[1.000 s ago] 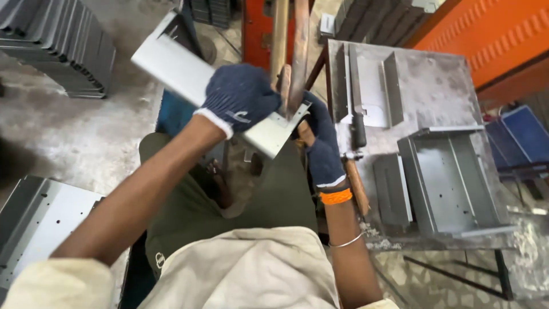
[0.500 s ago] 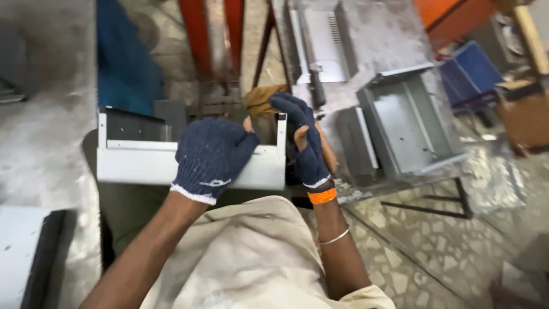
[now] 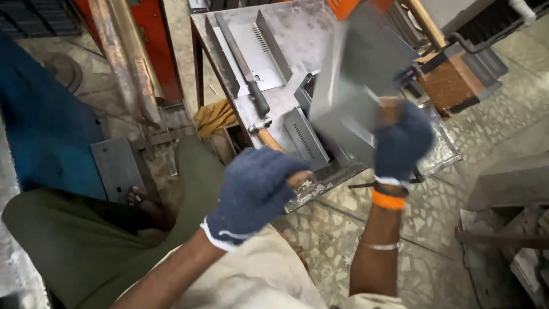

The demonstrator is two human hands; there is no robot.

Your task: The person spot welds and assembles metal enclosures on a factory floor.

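Your right hand [image 3: 402, 140] is gripping a blurred grey sheet-metal piece [image 3: 357, 86] above the steel table [image 3: 297, 34]. Your left hand [image 3: 254, 191] is curling loosely, holding nothing, at the table's near edge, beside a wooden-handled tool [image 3: 267, 137].

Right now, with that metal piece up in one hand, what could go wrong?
The right hand alone holds the bent sheet part, blurred above the table; it might slip or clip the parts lying there. The left hand hangs near the table's edge and could be caught. A bare foot below may be hit if the part drops.
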